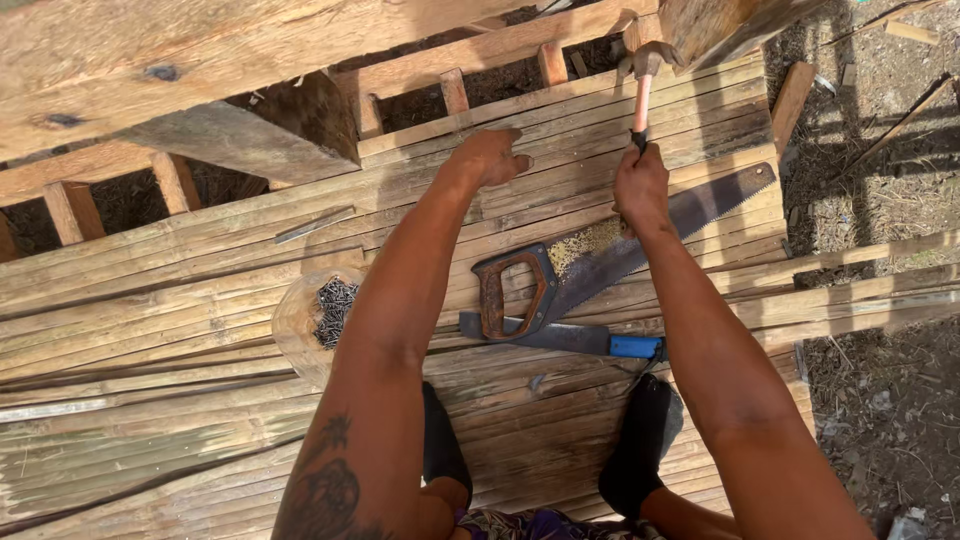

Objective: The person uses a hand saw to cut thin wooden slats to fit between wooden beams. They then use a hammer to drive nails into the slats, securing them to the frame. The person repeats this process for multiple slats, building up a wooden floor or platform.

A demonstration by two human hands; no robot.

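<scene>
My right hand (641,186) grips the pink handle of a hammer (643,78), whose metal head is raised near a wooden post at the top. My left hand (491,155) presses flat on the bamboo slat floor (180,260), fingers apart, just left of the hammer. Between my arms lies a hand saw (600,262) with a rusty handle. Below the saw lies a large knife (560,338) with a blue handle.
A clear container of dark nails (325,312) sits left of my left arm. A loose metal strip (314,224) lies on the slats. Wooden beams (150,60) cross the top. Bare ground (880,380) lies beyond the floor's right edge. My dark-socked feet (636,445) rest below.
</scene>
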